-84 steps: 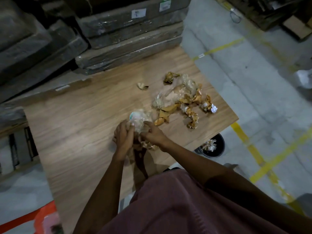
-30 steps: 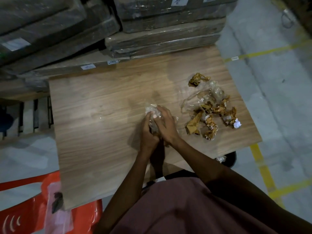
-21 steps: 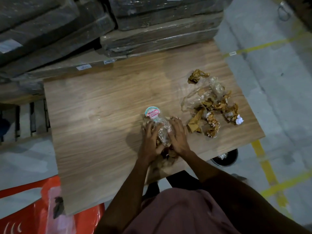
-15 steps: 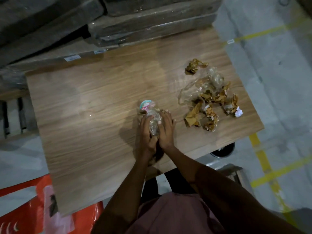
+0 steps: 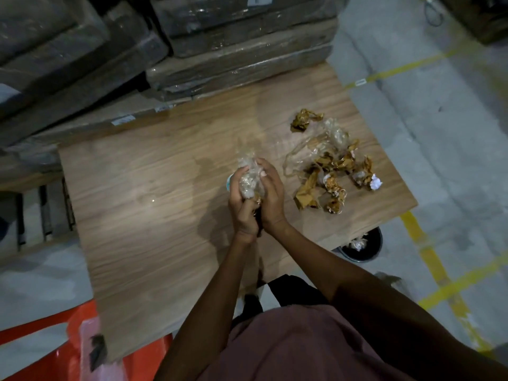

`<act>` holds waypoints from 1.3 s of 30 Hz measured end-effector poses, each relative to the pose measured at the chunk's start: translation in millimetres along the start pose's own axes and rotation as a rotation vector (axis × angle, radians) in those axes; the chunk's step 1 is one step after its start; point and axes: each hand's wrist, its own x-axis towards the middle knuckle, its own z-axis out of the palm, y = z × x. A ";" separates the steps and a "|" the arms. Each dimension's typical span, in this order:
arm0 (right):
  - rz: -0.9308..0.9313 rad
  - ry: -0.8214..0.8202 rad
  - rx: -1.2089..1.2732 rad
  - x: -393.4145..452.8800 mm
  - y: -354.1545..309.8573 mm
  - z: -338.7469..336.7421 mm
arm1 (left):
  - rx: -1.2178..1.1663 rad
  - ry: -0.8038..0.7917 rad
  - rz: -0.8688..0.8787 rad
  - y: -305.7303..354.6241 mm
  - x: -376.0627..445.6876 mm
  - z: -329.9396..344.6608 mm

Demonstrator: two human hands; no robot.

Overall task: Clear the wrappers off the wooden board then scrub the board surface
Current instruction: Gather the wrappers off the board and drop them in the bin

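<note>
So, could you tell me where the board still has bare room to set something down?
The wooden board is bare left of both hands, up to the wrapped stacks. The right end is crowded with the wrapper pile.

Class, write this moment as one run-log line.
phase: clearing | both hands: balling clear plastic wrapper | gold wrappers: on wooden board | scrubbing: not begun

Wrapper bundle [image 5: 248, 180]: flattened on the surface with round label up 0.7 s ago; now lifted and balled tighter, label turned to 9 o'clock. Left hand [image 5: 242, 209] and right hand [image 5: 270, 193]: raised off the surface, grip closed from both sides.
</note>
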 end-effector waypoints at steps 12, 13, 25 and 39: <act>-0.241 0.517 0.055 -48.7 -67.2 -145.3 | 0.022 -0.527 0.012 26.7 -67.0 124.5; -0.243 0.551 0.071 -52.0 -69.5 -158.5 | 0.033 -0.557 0.019 25.3 -74.1 135.4; -0.071 0.857 0.140 -49.8 -42.6 -354.2 | 0.147 -0.808 -0.198 -35.5 -151.8 303.1; 0.576 0.727 0.533 69.7 206.9 -563.0 | 0.379 -0.496 -0.654 -290.0 -158.6 444.8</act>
